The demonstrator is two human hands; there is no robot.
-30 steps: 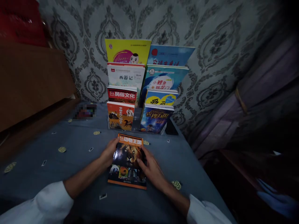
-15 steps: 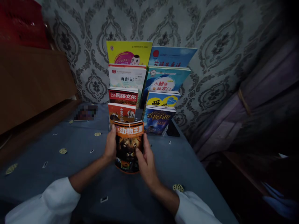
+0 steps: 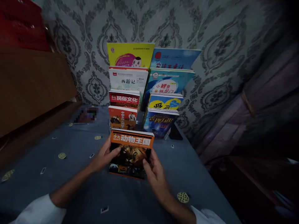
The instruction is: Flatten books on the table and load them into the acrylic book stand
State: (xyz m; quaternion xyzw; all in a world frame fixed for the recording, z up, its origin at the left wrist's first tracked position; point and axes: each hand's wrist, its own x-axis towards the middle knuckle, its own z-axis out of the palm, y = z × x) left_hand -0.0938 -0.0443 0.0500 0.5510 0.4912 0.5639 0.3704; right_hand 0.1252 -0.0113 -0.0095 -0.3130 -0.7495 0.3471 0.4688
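Observation:
Between my two hands is a paperback book [image 3: 130, 157] with an orange title band and a lion's face on its cover. My left hand [image 3: 106, 155] grips its left side, thumb lying on the cover. On the right side my right hand [image 3: 155, 171] holds it, thumb also on the front and fingers partly hidden behind. Just beyond it stand books in stepped rows: a red-orange book [image 3: 122, 116] and a dark blue book [image 3: 161, 123] in front, a red book [image 3: 123, 98] and a yellow-and-blue book [image 3: 164, 101] behind them.
Farther back rise a white book [image 3: 128, 79], a teal book [image 3: 171, 81], a yellow book [image 3: 130, 53] and a blue book [image 3: 177, 57]. A dark flat object [image 3: 175, 132] lies right of the rows. A wooden cabinet [image 3: 35, 90] stands left, a purple curtain [image 3: 231, 124] hangs right.
The lion book has gone from bowed between my hands to flat and wider. It sits slightly lower, and my left thumb now lies across its cover.

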